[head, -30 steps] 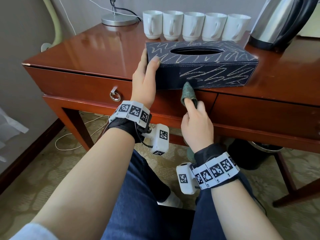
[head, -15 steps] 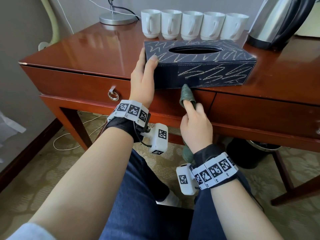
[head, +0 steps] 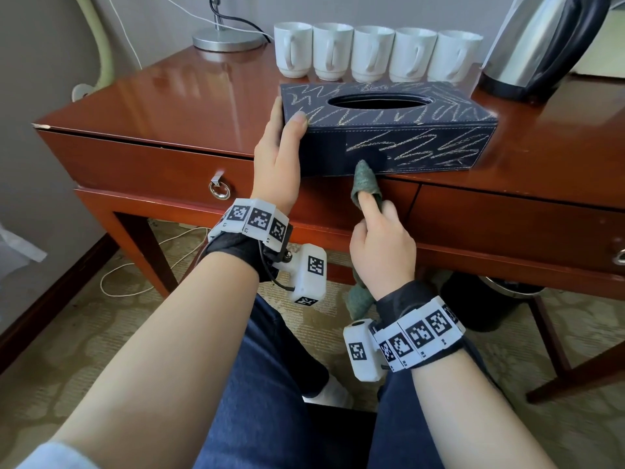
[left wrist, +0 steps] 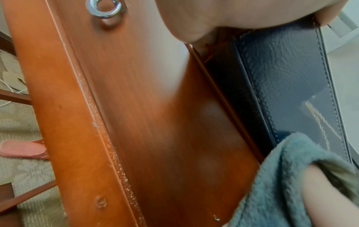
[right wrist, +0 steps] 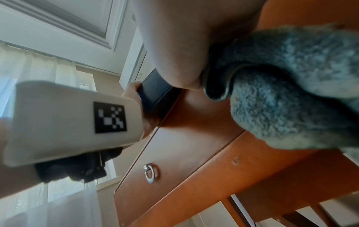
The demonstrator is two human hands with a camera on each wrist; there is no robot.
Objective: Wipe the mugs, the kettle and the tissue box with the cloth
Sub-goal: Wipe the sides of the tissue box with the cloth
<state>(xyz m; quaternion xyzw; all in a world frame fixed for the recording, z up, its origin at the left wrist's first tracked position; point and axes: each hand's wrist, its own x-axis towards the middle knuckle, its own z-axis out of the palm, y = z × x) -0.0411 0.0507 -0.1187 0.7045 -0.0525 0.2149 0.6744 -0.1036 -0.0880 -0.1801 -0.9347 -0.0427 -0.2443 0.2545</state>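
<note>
A dark blue tissue box (head: 389, 130) with chalky zigzag marks lies at the front edge of the wooden desk (head: 169, 106). My left hand (head: 279, 154) grips its left end, thumb on the top. My right hand (head: 378, 245) holds a green cloth (head: 364, 182), wrapped over the forefinger, whose tip presses low on the box's front face. The front face left of the cloth shows no marks. The cloth (left wrist: 287, 181) meets the box (left wrist: 287, 86) in the left wrist view. Several white mugs (head: 372, 52) stand in a row behind the box. The steel kettle (head: 541, 42) is at the back right.
A lamp base (head: 228, 40) with cables sits at the desk's back left. Drawer fronts with ring pulls (head: 219, 190) face me below the desk top. A dark bin (head: 490, 302) stands under the desk on the right. My legs are in front, over carpet.
The cloth-wrapped forefinger stays pressed low on the front face of the box and has barely shifted. The left hand keeps its grip on the box's left end.
</note>
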